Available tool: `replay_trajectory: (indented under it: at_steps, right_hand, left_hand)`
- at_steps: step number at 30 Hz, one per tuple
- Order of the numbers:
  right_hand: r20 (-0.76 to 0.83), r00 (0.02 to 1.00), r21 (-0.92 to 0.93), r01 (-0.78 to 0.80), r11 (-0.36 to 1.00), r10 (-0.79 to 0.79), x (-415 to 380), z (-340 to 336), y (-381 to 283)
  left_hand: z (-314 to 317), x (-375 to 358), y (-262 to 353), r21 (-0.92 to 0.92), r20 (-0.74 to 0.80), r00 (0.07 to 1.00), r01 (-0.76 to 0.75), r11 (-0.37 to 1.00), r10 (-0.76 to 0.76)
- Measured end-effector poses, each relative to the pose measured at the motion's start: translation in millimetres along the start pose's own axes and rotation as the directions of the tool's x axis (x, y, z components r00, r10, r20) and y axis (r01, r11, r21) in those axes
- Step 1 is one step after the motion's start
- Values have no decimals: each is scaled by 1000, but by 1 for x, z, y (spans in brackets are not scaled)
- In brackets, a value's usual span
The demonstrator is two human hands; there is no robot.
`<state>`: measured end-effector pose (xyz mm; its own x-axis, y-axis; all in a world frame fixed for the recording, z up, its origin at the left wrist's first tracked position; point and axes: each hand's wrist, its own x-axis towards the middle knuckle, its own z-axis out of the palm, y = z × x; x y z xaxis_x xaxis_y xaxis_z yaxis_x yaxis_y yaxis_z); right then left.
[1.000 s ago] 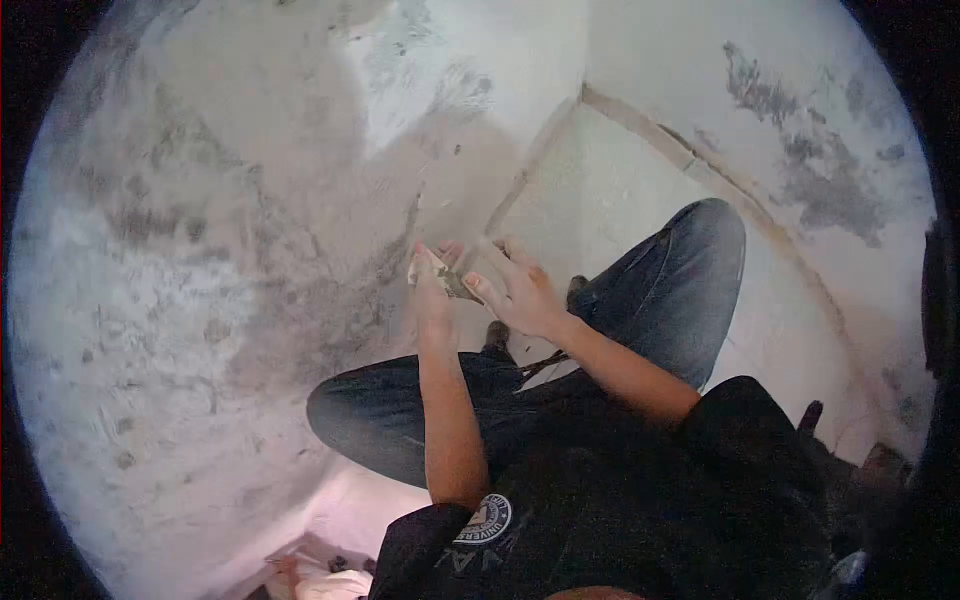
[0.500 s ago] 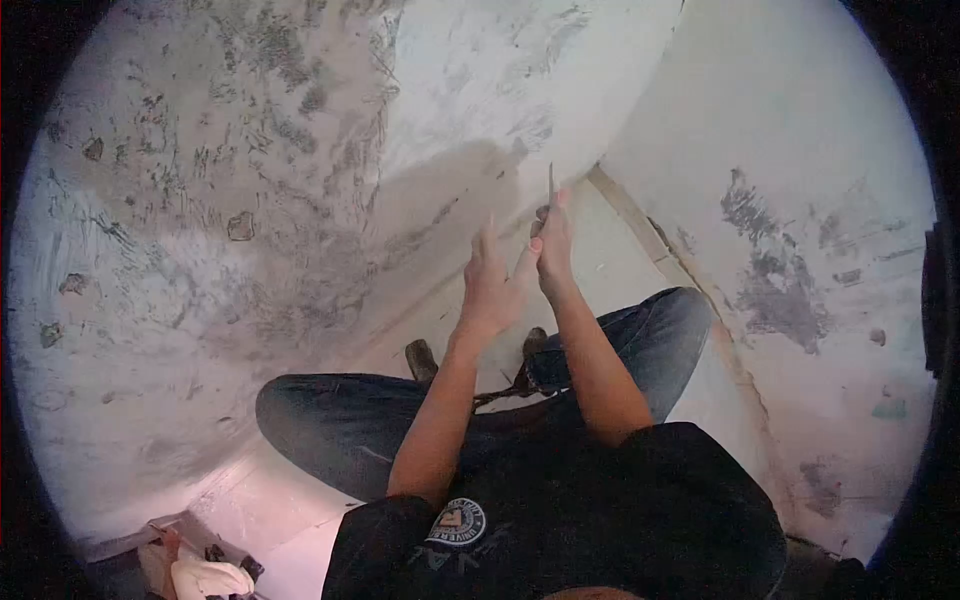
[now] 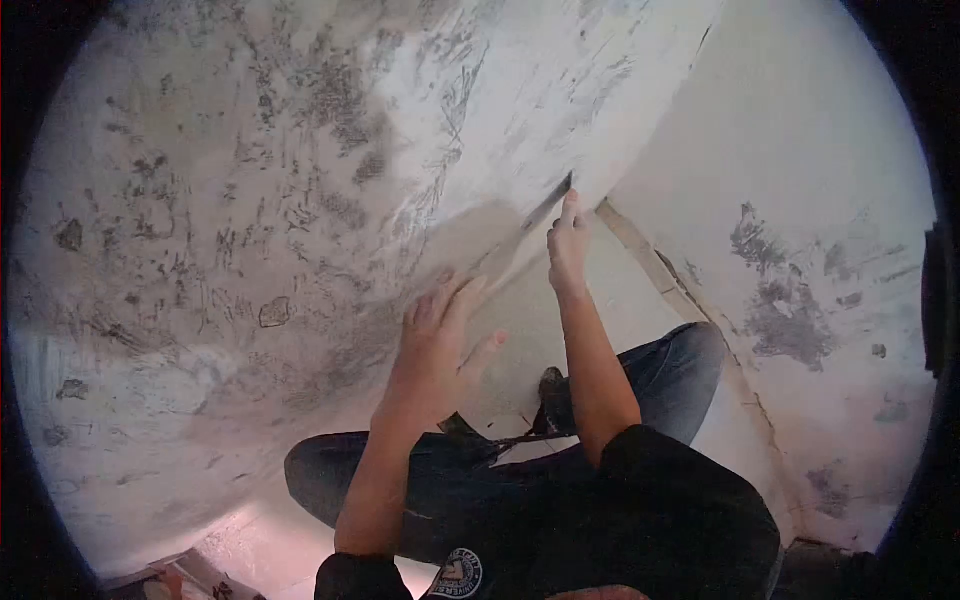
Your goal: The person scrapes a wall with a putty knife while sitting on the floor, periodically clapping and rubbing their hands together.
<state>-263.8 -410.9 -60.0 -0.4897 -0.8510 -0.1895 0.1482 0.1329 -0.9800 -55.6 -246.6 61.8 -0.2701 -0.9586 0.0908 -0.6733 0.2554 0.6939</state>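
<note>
The right hand [image 3: 568,252] is closed around a scraper [image 3: 549,204], its handle mostly hidden; the blade lies at 11 o'clock, along the wall [image 3: 190,60], though contact cannot be confirmed. At 8 o'clock, the left hand [image 3: 430,335] is open, fingers spread and blurred, with nothing seen held. Work is judged partly complete: a pale area [image 3: 520,90] is spread at 11 o'clock, whereas dark patches [image 3: 340,105] are left uncovered at 10 o'clock. On the side wall [image 3: 800,150], a grey stain [image 3: 785,310] is exposed toward 3 o'clock.
</note>
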Motion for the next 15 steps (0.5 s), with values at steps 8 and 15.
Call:
replay_trajectory:
  at_steps: [8, 15]
  right_hand:
    - [56, 996, 433, -93, 897, 76, 7, -5, -6]
    - [94, 995, 378, -75, 923, 42, 8, -6, -7]
  left_hand:
    - [-26, -10, 14, -151, -33, 998, -58, 987, 54]
    - [-21, -5, 1, -202, 28, 1000, 11, 979, -5]
